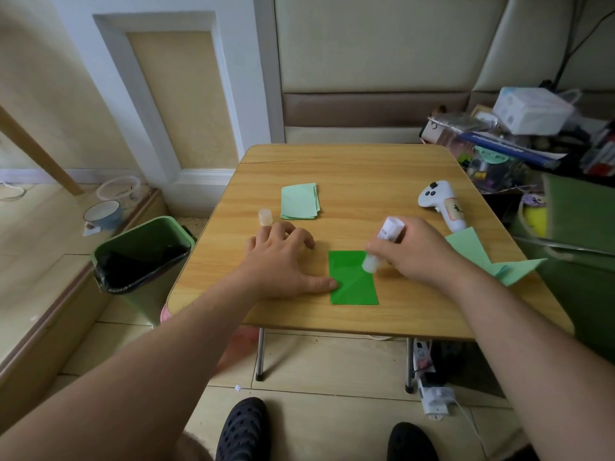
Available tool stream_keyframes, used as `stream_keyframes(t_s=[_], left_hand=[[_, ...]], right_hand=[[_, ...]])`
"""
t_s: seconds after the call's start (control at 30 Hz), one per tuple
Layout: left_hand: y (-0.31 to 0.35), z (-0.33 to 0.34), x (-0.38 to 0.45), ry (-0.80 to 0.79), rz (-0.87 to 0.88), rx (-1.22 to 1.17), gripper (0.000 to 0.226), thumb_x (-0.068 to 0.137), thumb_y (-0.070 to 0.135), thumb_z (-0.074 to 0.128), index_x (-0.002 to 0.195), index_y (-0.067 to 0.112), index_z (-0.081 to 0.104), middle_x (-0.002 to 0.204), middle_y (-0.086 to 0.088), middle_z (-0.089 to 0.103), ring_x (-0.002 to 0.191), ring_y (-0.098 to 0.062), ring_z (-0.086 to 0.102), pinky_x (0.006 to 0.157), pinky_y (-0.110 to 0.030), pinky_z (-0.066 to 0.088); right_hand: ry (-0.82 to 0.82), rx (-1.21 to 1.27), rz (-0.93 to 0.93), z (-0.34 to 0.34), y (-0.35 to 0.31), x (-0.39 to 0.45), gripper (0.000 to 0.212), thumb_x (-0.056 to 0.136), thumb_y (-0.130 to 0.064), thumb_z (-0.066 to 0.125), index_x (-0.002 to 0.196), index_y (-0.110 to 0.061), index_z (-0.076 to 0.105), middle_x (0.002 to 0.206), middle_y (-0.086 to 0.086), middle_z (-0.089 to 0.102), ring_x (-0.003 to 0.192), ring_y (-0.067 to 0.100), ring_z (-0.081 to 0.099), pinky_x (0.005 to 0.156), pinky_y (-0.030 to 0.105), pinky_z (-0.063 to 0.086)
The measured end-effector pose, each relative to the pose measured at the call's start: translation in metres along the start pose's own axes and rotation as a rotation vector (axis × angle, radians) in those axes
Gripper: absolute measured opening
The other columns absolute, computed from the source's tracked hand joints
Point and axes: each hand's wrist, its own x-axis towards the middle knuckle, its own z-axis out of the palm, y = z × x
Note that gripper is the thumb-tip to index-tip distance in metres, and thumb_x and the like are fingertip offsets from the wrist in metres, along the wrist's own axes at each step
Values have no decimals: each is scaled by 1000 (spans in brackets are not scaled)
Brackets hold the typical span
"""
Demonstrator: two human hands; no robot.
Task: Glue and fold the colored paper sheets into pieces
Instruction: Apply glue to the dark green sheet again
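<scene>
A dark green folded paper [353, 283] lies flat near the front of the wooden table [366, 168]. My left hand [281, 257] rests on the table with its thumb pressing the paper's left edge. My right hand [412, 249] grips a white glue stick [382, 246], whose tip touches the paper's upper right part. The glue stick's cap [265, 217] stands upright behind my left hand. A stack of light green folded pieces [299, 201] lies further back. More light green paper [489, 257] sits at the table's right edge.
A white controller [442, 202] lies at the table's right side. A green waste bin [143, 257] stands left of the table. Cluttered boxes and bags [519, 141] crowd the right. A power strip [429, 384] lies on the floor under the table, near my shoes [244, 427].
</scene>
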Motion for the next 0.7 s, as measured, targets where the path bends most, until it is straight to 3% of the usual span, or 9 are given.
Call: stream_keyframes(t_s=[0.1,0.43,0.7], left_hand=[[0,0,0,2,-1,-1,84,57,98,59,124,50,42,144,8,30,141,-26,24,115,-48,20],[-1,1,0,6,17,20,88,53,99,56,124,51,41,147,7,30,142,-26,24,116,-47,20],[-1,1,-1,-4,19,13,89,53,101,56,125,51,41,148,6,29,142,-27,23,117,-49,19]], right_hand=[[105,-32,-10,7,-7,2,25,91,-38,70,83,-15,64,75,4,67,64,14,53,59,31,42],[12,-195,-70,47,-30,4,33,91,-55,69,85,-24,60,81,-7,66,76,13,61,63,32,45],[20,-290,-15,27,-23,4,22,85,-34,69,77,-17,57,71,-3,63,65,16,54,53,31,36]])
